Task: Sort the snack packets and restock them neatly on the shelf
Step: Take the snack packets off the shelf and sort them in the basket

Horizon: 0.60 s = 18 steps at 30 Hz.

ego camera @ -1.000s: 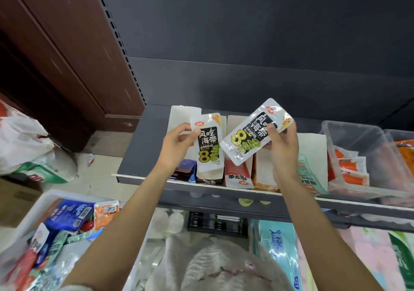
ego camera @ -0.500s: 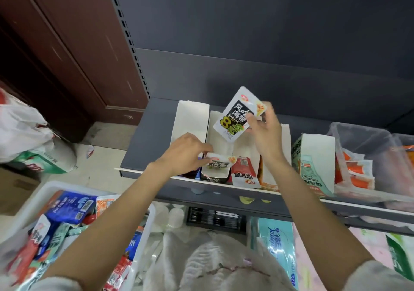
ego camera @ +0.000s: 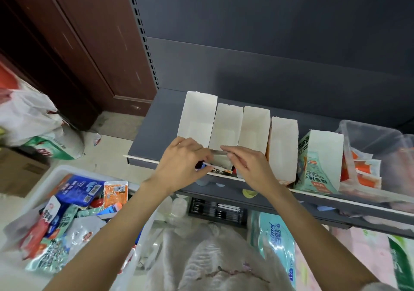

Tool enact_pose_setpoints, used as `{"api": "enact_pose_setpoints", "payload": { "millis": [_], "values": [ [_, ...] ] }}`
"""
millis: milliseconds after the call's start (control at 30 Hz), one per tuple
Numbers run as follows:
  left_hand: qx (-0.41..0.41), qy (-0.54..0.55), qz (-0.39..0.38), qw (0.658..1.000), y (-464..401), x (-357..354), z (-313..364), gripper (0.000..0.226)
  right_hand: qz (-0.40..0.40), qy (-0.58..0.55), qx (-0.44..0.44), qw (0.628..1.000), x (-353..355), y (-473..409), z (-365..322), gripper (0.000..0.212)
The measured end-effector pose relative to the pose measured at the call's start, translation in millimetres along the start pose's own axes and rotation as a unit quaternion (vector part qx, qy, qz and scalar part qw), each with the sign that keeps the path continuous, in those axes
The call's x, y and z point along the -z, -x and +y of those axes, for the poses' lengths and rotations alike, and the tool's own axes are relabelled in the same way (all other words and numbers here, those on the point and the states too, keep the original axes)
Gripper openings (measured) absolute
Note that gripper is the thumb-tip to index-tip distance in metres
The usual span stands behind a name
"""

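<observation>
On the grey shelf (ego camera: 150, 131) stands a row of white display boxes (ego camera: 227, 122). Both hands meet at the front of the second box. My right hand (ego camera: 248, 167) pinches the top edge of a silver seaweed packet (ego camera: 216, 152) that is lowered into that box. My left hand (ego camera: 181, 167) holds the front edge of another seaweed packet (ego camera: 220, 168) lying in the box front. Most of both packets is hidden by the hands and the box. A white basket (ego camera: 56, 172) at lower left holds several mixed snack packets (ego camera: 78, 190).
A teal-printed box (ego camera: 318, 167) and a clear plastic bin (ego camera: 369, 138) with orange packets (ego camera: 364, 174) stand to the right on the shelf. Tissue packs (ego camera: 275, 237) lie on the lower level. Bags (ego camera: 26, 116) and a brown door are at the left.
My right hand has brought its seaweed packet down from above the boxes into the second box. My left hand stayed at the box front with its packet. The view tilted down.
</observation>
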State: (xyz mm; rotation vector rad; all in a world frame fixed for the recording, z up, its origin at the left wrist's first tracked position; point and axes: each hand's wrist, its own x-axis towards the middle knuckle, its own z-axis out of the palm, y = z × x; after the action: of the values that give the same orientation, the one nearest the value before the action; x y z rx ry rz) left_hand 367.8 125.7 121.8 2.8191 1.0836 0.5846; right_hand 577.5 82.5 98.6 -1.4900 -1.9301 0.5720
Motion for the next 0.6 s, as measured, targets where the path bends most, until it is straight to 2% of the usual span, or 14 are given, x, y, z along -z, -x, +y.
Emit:
{"api": "enact_pose_setpoints", "payload": {
  "millis": [167,233,300,333,400,500,533,567,600],
  "values": [
    [0.101,0.027,0.088,0.991,27,7,21,0.015,-0.120,0.072,-0.049,0.989,6,17,-6,0.038],
    [0.139,0.066,0.115,0.981,42,12,32,0.015,-0.118,0.045,-0.067,0.990,11,25,-12,0.040],
    [0.206,0.119,0.151,0.960,62,19,43,0.017,-0.077,0.018,-0.068,0.995,15,32,-22,0.037],
    [0.256,0.160,0.178,0.937,73,23,48,0.017,-0.044,0.011,-0.058,0.997,16,34,-30,0.035],
    [0.359,0.256,0.253,0.861,95,33,57,0.010,0.018,-0.023,-0.024,0.999,13,39,-50,0.035],
    [0.466,0.342,0.337,0.744,133,45,55,0.012,0.011,-0.101,0.007,0.995,-8,48,-86,0.036],
    [0.499,0.346,0.324,0.726,149,48,47,0.013,-0.019,-0.110,0.013,0.994,-21,52,-96,0.033],
    [0.528,0.341,0.281,0.725,168,47,34,0.012,-0.058,-0.110,0.017,0.992,-35,54,-106,0.031],
    [0.550,0.318,0.214,0.742,188,45,20,0.009,-0.104,-0.099,0.020,0.989,-54,56,-112,0.028]
  ]
}}
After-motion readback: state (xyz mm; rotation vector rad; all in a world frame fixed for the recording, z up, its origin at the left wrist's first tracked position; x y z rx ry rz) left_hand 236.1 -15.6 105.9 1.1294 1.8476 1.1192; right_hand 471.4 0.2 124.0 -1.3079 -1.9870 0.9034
